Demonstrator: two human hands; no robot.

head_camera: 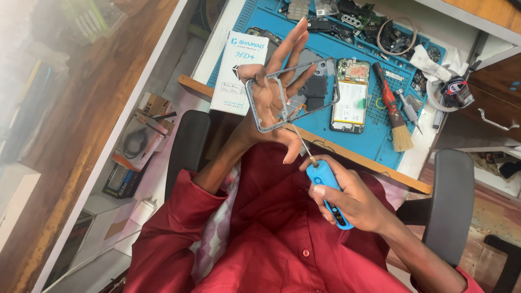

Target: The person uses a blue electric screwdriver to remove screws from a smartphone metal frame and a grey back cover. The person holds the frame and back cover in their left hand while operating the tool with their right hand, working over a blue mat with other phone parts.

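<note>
Head: frame (290, 95) between left fingers (282, 54).

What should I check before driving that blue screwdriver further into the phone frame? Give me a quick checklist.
1. Left hand grips the grey phone frame: ok.
2. Right hand holds the blue screwdriver firmly: ok.
3. Bit tip seated on a screw: cannot tell, too small.
4. Frame supported by the blue mat: not ok, held in the air.
5. Opened phone and brush clear of the hands: ok.
</note>
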